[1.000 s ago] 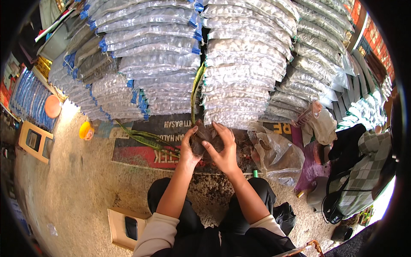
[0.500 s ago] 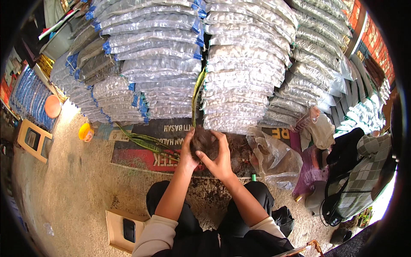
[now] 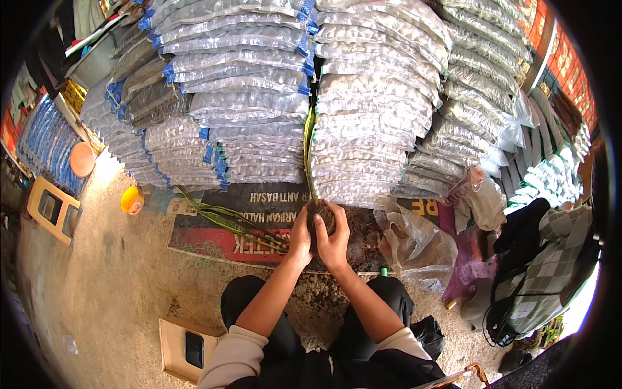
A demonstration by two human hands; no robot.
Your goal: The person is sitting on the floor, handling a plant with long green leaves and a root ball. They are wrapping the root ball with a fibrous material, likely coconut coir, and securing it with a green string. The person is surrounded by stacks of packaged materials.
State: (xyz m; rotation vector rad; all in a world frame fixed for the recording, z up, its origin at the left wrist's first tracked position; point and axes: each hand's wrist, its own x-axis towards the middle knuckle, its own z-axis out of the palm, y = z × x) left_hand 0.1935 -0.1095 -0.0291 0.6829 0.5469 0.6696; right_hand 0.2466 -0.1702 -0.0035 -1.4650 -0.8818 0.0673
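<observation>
Between my two palms sits a dark brown root ball [image 3: 326,218], packed with soil or fibre. Out of its top rises a long, narrow green leaf with yellow edges [image 3: 309,152], upright in front of the stacked bags. My left hand [image 3: 300,238] presses on the ball's left side. From the right, my right hand [image 3: 334,241] wraps it, thumb on the near face. The side turned away from me is hidden. To the left, more long striped leaves [image 3: 223,214] lie across a printed black and red sheet [image 3: 197,243] on the ground.
Tall stacks of filled clear bags [image 3: 369,104] line the far side. Crumpled clear plastic [image 3: 418,246] and a purple bag [image 3: 472,259] lie at right. An orange-yellow pot [image 3: 132,200] stands at left. A beige stool [image 3: 172,353] with a dark opening is beside my left leg.
My hands and the root ball have shifted slightly right, and my hands have closed in around it. The ball has turned, and its leaf leans a little differently.
</observation>
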